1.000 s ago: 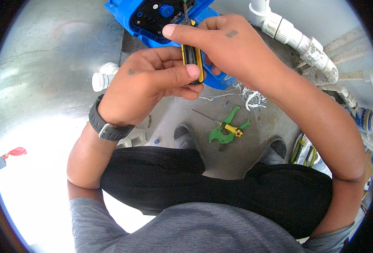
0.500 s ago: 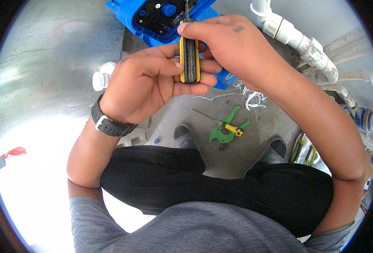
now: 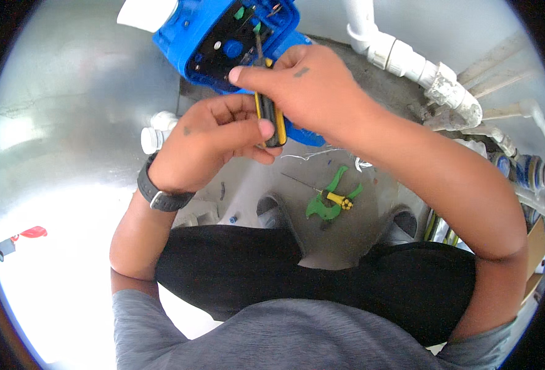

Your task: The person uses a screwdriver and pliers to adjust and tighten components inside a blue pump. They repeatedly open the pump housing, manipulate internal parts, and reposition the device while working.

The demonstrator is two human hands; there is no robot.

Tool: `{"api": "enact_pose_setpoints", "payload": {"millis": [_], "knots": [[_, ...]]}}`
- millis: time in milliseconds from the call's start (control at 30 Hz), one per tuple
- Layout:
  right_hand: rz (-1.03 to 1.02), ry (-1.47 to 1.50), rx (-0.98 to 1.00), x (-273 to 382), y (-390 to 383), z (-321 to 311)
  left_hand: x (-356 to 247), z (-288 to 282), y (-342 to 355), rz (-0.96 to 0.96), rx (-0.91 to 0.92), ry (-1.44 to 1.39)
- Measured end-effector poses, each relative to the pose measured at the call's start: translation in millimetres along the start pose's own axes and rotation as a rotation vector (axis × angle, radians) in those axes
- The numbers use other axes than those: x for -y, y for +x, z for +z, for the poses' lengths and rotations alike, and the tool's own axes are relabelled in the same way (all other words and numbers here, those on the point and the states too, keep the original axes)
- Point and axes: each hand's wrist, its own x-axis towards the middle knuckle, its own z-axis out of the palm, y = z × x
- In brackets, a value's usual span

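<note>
A screwdriver with a yellow-and-black handle (image 3: 265, 117) is held in both my hands. My right hand (image 3: 312, 92) grips the upper handle, its thumb laid across the top. The lower end of the handle is pinched by my left hand (image 3: 207, 142), which wears a black watch strap on the wrist. From the handle a thin metal shaft points up at the blue housing (image 3: 177, 46), whose black inner face (image 3: 214, 58) is exposed. The shaft's end overlaps a small green part (image 3: 257, 28) there; whether they touch, I cannot tell.
On the floor between my feet lie a green pipe cutter (image 3: 325, 209) and a second, yellow-handled screwdriver (image 3: 336, 198). White pipes (image 3: 402, 55) run along the right wall. A capped white pipe end (image 3: 152, 140) sticks out beside my left wrist. White strands (image 3: 361, 164) lie near the housing.
The blue housing and more of its black inside have come into fuller view. Both hands sit lower on it, the handle has tilted, and my left fingers have curled in around the handle's end.
</note>
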Motion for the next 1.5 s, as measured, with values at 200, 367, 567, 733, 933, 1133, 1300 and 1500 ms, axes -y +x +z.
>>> {"api": "enact_pose_setpoints", "payload": {"millis": [200, 367, 567, 733, 933, 1133, 1300, 1500], "knots": [[-0.054, 0.026, 0.013, 5.5, -9.4, -18.0, -12.8, 8.7, -5.6, -0.049, -0.008, 0.184], [-0.122, 0.067, 0.159, -9.9, -32.5, -42.0, -24.4, 26.6, -5.2, -0.130, 0.209, 0.458], [-0.114, 0.041, 0.741, -83.1, -74.4, -137.5, -61.5, 20.7, -16.3, 0.248, 0.156, 0.795], [0.220, -0.228, 0.638, -190.2, -123.4, -160.4, -70.6, 26.7, -11.6, 0.726, -0.290, 1.143], [0.322, -0.415, 0.571, -274.3, -168.4, -108.0, -84.7, 31.8, 25.8, 1.058, -0.738, 1.418], [0.326, -0.403, 0.696, -306.8, -198.0, -49.1, -105.6, 35.7, 53.9, 0.865, -0.695, 0.962], [0.272, -0.448, 0.926, -321.4, -208.1, -40.1, -128.5, 36.7, 78.9, 0.570, -0.661, 0.952], [0.272, -0.513, 0.935, -305.1, -187.6, -57.2, -149.0, 38.7, 97.5, 0.339, -0.478, 1.027]]}}
